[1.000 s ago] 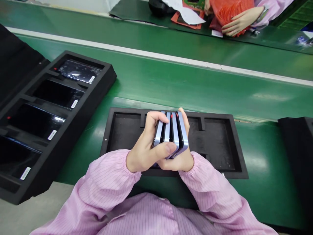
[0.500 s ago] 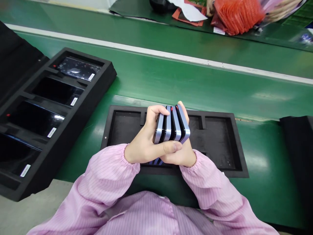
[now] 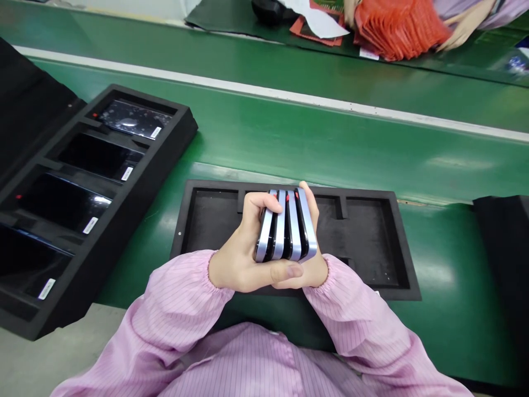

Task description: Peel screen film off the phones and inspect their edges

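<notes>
Several smartphones (image 3: 292,223) with pale blue metal frames stand on edge side by side, gathered into one stack between my hands. My left hand (image 3: 239,262) is closed around the stack's left side, its forefinger bent over the top and its thumb lying along the near ends. From the right and underneath, my right hand (image 3: 317,270) holds the same stack, with a fingertip showing at the far right corner. Small red marks show near the phones' far ends. Below the hands lies a black foam tray (image 3: 407,275) with recessed compartments, partly hidden by my hands and sleeves.
At left, a second black foam tray (image 3: 140,201) holds several dark-screened phones with white labels. A black object (image 3: 502,248) stands at the right edge. Across the green bench (image 3: 264,132), beyond a white strip (image 3: 289,94), another person's hands (image 3: 467,30) hold a red stack (image 3: 400,27).
My hands and the phone stack have come slightly nearer to me, and the stack has tilted so its edges face up more squarely. Across the bench, the other person's hand has moved.
</notes>
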The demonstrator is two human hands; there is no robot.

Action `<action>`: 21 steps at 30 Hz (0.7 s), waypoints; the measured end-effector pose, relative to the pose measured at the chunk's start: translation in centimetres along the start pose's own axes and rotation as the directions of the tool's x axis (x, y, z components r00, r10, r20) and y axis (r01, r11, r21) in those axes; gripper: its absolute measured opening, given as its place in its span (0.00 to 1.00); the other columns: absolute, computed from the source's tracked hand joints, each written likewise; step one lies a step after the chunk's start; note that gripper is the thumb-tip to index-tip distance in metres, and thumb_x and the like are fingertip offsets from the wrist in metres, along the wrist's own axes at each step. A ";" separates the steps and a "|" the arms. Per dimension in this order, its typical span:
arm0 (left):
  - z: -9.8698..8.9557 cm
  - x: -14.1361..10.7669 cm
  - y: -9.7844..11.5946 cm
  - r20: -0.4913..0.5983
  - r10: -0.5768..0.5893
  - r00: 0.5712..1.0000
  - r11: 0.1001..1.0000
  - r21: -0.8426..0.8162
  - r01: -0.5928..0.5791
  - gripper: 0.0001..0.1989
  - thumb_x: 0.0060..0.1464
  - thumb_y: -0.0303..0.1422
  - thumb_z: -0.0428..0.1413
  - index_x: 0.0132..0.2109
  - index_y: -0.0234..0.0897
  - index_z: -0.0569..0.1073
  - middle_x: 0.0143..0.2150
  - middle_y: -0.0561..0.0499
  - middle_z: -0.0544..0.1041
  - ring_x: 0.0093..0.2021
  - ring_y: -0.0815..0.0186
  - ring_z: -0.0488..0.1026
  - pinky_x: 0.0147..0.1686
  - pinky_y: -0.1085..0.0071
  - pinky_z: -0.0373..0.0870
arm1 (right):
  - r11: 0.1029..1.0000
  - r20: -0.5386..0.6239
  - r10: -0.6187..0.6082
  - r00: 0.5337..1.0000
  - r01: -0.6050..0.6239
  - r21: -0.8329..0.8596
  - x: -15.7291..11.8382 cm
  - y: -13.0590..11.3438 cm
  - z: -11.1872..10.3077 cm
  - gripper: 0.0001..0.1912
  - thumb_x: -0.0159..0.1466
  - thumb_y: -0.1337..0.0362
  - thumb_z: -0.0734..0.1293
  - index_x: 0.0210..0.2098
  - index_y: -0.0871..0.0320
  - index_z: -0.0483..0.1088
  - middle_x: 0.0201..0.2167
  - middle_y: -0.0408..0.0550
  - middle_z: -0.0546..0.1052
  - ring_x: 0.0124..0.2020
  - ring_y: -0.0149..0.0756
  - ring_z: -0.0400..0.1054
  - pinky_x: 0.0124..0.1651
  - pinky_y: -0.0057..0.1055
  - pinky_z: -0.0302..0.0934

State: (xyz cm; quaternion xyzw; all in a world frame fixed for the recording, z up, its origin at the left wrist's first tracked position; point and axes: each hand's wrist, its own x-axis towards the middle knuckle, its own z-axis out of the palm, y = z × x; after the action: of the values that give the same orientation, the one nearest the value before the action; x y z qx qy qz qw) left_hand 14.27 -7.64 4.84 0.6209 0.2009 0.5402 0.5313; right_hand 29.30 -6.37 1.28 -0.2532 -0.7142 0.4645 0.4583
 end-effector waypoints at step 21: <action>-0.4 1.0 -0.3 -0.164 -0.133 0.978 0.977 0.142 0.156 0.38 0.46 0.41 0.74 0.55 0.48 0.58 0.55 0.46 0.68 0.49 0.57 0.76 0.47 0.59 0.77 | 0.999 0.098 0.040 0.994 -0.043 0.031 1.3 -0.6 -1.9 0.72 0.54 0.45 0.81 0.77 0.43 0.26 0.63 0.55 0.66 0.58 0.49 0.73 0.64 0.53 0.68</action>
State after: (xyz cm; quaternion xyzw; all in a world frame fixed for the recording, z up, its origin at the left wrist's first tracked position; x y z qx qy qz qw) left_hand 14.33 -6.54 5.00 0.6004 0.3270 0.5291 0.5027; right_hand 30.49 -4.80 2.63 -0.2374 -0.7224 0.4977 0.4173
